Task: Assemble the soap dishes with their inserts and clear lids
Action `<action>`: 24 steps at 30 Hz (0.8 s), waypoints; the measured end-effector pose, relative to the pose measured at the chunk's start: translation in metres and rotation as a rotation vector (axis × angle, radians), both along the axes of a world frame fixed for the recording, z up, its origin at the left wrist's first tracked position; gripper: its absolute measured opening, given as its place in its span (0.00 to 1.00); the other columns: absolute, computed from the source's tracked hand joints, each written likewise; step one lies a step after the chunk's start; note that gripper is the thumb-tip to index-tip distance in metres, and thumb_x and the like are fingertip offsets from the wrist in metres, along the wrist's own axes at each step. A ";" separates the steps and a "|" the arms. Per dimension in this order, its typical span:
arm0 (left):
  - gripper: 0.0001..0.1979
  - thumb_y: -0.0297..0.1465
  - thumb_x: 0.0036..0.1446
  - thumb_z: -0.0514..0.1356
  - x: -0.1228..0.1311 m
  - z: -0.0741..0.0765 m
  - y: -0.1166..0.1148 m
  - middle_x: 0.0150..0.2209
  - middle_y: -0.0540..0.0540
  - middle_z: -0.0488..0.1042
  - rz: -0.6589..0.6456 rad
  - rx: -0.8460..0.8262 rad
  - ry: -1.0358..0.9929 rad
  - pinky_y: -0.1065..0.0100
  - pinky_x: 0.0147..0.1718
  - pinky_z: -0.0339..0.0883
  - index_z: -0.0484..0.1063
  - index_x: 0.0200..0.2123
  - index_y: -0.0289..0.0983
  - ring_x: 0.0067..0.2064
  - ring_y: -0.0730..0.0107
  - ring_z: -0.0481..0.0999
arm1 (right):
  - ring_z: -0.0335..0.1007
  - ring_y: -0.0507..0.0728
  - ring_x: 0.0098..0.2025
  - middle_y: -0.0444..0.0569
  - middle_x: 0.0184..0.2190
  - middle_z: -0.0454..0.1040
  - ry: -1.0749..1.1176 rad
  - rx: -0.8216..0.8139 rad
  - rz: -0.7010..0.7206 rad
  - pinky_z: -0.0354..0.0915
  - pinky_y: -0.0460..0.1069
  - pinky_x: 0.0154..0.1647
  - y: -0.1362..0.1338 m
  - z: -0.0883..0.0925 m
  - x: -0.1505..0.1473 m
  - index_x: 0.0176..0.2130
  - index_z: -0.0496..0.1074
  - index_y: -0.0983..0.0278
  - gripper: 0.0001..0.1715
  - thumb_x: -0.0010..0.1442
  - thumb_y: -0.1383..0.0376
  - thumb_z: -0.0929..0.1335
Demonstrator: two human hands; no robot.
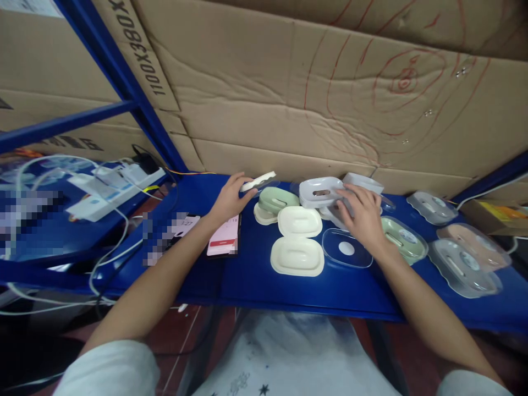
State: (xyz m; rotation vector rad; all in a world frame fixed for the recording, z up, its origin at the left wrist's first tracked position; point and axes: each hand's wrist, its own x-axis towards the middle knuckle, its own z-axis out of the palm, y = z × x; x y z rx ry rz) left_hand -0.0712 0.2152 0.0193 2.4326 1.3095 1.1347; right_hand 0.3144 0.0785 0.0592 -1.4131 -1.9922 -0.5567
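My left hand [231, 199] is closed on a cream soap-dish piece [261, 180], held edge-on near the back of the table. Over the parts to the right, my right hand [363, 214] has its fingers at the right end of a pale grey soap dish [312, 192] with a slot in its bottom. The grip's underside is hidden. Between the hands sits a green soap dish [277, 199]. In front of it lie a cream oval tray [299, 221] and a second cream tray [297, 256]. A clear oval lid [335, 256] with a white round label lies below my right hand.
Several lidded soap dishes lie at the right, among them a green one [402, 240], a grey one [464, 269] and a peach one [474, 247]. Two phones, one with a pink screen [223, 237], lie at left. A power strip [115, 192] with cables stands farther left. Cardboard [247, 93] walls the back.
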 end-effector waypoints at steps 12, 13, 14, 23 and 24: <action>0.30 0.47 0.73 0.58 0.020 0.014 -0.039 0.74 0.30 0.59 -0.154 0.073 0.123 0.39 0.71 0.57 0.65 0.70 0.38 0.75 0.43 0.59 | 0.68 0.72 0.69 0.56 0.69 0.70 -0.082 -0.571 -0.203 0.65 0.72 0.66 -0.059 0.016 0.094 0.69 0.67 0.55 0.35 0.72 0.42 0.64; 0.28 0.46 0.73 0.59 0.027 0.020 -0.052 0.75 0.31 0.58 -0.231 0.115 0.152 0.40 0.72 0.56 0.65 0.70 0.40 0.76 0.44 0.59 | 0.65 0.75 0.71 0.59 0.71 0.66 -0.076 -0.588 -0.313 0.64 0.75 0.65 -0.068 0.007 0.104 0.70 0.66 0.55 0.39 0.70 0.40 0.65; 0.27 0.44 0.74 0.59 0.034 0.025 -0.064 0.76 0.34 0.57 -0.328 0.143 0.189 0.40 0.73 0.54 0.64 0.71 0.43 0.77 0.45 0.56 | 0.62 0.77 0.72 0.61 0.73 0.63 -0.073 -0.608 -0.404 0.64 0.77 0.65 -0.076 -0.003 0.114 0.72 0.64 0.55 0.43 0.68 0.39 0.65; 0.44 0.51 0.60 0.72 0.076 0.037 -0.139 0.79 0.39 0.49 -0.727 0.084 0.531 0.38 0.77 0.45 0.61 0.74 0.50 0.80 0.44 0.49 | 0.72 0.70 0.65 0.59 0.63 0.75 0.148 -0.381 -0.348 0.67 0.62 0.68 -0.093 -0.023 0.133 0.66 0.71 0.57 0.35 0.70 0.42 0.65; 0.43 0.50 0.60 0.72 0.077 0.035 -0.139 0.79 0.38 0.51 -0.725 0.093 0.546 0.38 0.77 0.45 0.62 0.73 0.48 0.79 0.44 0.51 | 0.73 0.69 0.65 0.59 0.62 0.76 0.174 -0.352 -0.333 0.67 0.61 0.68 -0.090 -0.020 0.131 0.65 0.71 0.58 0.33 0.71 0.43 0.65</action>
